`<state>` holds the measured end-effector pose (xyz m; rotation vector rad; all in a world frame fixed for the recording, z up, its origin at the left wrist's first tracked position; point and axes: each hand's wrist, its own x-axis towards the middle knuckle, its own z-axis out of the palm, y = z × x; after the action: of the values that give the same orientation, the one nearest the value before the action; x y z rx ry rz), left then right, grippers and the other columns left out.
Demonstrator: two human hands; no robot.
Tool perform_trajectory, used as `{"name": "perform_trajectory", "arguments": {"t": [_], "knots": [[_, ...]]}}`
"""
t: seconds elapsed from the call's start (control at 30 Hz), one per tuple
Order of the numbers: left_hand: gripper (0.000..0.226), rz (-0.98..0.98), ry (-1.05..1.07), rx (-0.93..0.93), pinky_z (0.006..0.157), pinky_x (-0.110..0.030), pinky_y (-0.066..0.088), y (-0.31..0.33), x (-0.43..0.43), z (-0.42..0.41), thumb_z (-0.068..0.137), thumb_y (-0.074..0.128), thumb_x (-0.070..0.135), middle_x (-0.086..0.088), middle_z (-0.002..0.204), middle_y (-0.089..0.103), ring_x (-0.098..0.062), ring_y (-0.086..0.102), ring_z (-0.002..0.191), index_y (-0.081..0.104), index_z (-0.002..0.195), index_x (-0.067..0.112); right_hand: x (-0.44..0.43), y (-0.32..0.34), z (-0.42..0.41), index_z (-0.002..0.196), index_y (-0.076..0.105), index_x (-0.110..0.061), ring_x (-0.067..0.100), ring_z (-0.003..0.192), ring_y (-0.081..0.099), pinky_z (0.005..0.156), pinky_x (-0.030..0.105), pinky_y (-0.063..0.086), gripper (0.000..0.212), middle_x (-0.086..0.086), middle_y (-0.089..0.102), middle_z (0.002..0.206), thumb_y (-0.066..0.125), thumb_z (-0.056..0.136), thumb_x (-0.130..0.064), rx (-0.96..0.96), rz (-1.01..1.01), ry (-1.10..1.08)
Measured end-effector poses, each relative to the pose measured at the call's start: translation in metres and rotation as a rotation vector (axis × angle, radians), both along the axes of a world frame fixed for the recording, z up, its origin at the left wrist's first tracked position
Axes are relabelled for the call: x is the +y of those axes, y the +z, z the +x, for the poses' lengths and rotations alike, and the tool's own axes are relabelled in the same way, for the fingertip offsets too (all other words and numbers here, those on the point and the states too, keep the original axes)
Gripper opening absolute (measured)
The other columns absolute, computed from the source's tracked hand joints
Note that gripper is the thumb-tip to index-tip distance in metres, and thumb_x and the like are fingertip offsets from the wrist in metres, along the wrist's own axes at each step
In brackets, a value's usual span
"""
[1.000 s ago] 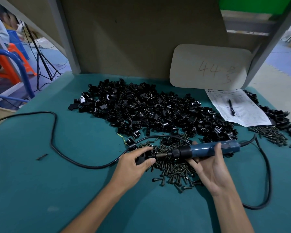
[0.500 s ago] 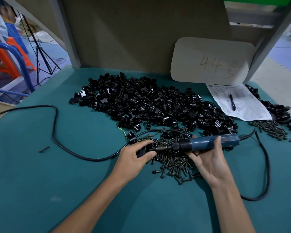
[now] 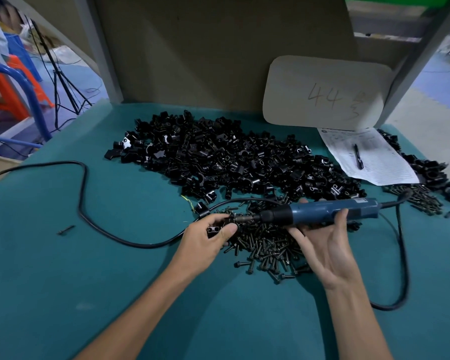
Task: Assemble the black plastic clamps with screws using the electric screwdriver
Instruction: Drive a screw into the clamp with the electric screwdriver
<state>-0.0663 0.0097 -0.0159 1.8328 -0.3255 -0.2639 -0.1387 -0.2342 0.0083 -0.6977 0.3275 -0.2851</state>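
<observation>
My left hand [image 3: 208, 236] pinches a black plastic clamp [image 3: 215, 229] just above the screw pile [image 3: 266, 249]. The blue electric screwdriver [image 3: 330, 211] lies level in my right hand [image 3: 325, 242], thumb over its body and fingers under it. Its bit points left and meets the clamp at my left fingertips. A big heap of black clamps [image 3: 231, 157] fills the middle of the teal table [image 3: 89, 281].
The screwdriver's black cable [image 3: 83, 203] loops left across the table and another loop runs around the right side [image 3: 404, 268]. A paper sheet with a pen [image 3: 366, 154], a cardboard card marked 44 [image 3: 325, 92], more clamps and screws [image 3: 424, 193] sit at right. One stray screw [image 3: 66, 229] lies left.
The hands, the clamp and the screwdriver keep the same hold with the bit at the clamp. Only the view has shifted slightly.
</observation>
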Motion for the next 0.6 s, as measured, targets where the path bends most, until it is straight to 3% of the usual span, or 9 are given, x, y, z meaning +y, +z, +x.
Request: {"name": "perform_trajectory", "arguments": {"t": [0.1, 0.17, 0.27, 0.37, 0.47, 0.53, 0.6], "knots": [[0.020, -0.121, -0.002, 0.050, 0.071, -0.029, 0.058, 0.002, 0.003, 0.002, 0.093, 0.068, 0.045, 0.002, 0.092, 0.076, -0.012, 0.072, 0.076, 0.073, 0.107, 0.032, 0.000, 0.005, -0.003, 0.132, 0.060, -0.028, 0.028, 0.129, 0.062, 0.095, 0.046, 0.058, 0.052, 0.011, 0.064, 0.140, 0.048, 0.091, -0.059, -0.035, 0.013, -0.032], [0.014, -0.240, 0.023, 0.091, 0.062, -0.027, 0.055, 0.005, 0.006, 0.004, 0.096, 0.067, 0.034, -0.004, 0.087, 0.075, -0.019, 0.070, 0.069, 0.076, 0.100, 0.024, -0.008, 0.012, -0.006, 0.139, 0.049, -0.024, 0.029, 0.127, 0.063, 0.096, 0.047, 0.058, 0.062, 0.013, 0.065, 0.138, 0.050, 0.089, -0.061, -0.058, 0.008, -0.073], [0.022, -0.394, 0.081, 0.204, 0.061, -0.027, 0.055, 0.011, 0.005, 0.005, 0.087, 0.070, 0.043, -0.008, 0.091, 0.072, -0.023, 0.068, 0.068, 0.071, 0.097, 0.023, -0.033, 0.033, -0.011, 0.131, 0.050, -0.020, 0.026, 0.114, 0.071, 0.089, 0.045, 0.060, 0.069, 0.018, 0.070, 0.127, 0.051, 0.081, -0.067, 0.114, -0.145, -0.204], [0.038, -0.513, 0.093, 0.350, 0.064, -0.026, 0.054, 0.016, 0.005, 0.010, 0.073, 0.078, 0.047, -0.010, 0.100, 0.070, -0.018, 0.065, 0.070, 0.063, 0.101, 0.026, -0.061, 0.040, -0.023, 0.123, 0.044, -0.017, 0.024, 0.100, 0.069, 0.085, 0.041, 0.053, 0.063, 0.012, 0.066, 0.110, 0.063, 0.083, -0.063, 0.406, -0.619, -0.260], [0.059, -0.541, 0.042, 0.395, 0.067, -0.026, 0.054, 0.014, 0.012, 0.015, 0.059, 0.092, 0.030, -0.008, 0.097, 0.072, -0.014, 0.063, 0.071, 0.059, 0.108, 0.031, -0.082, 0.027, -0.039, 0.117, 0.040, -0.011, 0.029, 0.086, 0.060, 0.075, 0.050, 0.054, 0.048, 0.013, 0.057, 0.099, 0.075, 0.092, -0.033, 0.620, -1.093, -0.199], [0.066, -0.496, 0.040, 0.371, 0.064, -0.025, 0.054, 0.012, 0.010, 0.015, 0.054, 0.097, 0.028, -0.009, 0.094, 0.076, -0.015, 0.066, 0.070, 0.060, 0.108, 0.029, -0.086, 0.021, -0.047, 0.117, 0.045, -0.012, 0.028, 0.078, 0.057, 0.075, 0.052, 0.051, 0.041, 0.009, 0.059, 0.092, 0.070, 0.094, -0.035, 0.775, -1.303, -0.142], [0.070, -0.517, 0.080, 0.358, 0.061, -0.026, 0.054, 0.012, 0.005, 0.014, 0.051, 0.099, 0.033, -0.012, 0.090, 0.076, -0.017, 0.064, 0.066, 0.063, 0.110, 0.021, -0.083, 0.018, -0.050, 0.121, 0.049, -0.013, 0.031, 0.085, 0.058, 0.077, 0.047, 0.048, 0.043, 0.009, 0.061, 0.100, 0.069, 0.094, -0.041, 0.911, -1.484, -0.087]]}}
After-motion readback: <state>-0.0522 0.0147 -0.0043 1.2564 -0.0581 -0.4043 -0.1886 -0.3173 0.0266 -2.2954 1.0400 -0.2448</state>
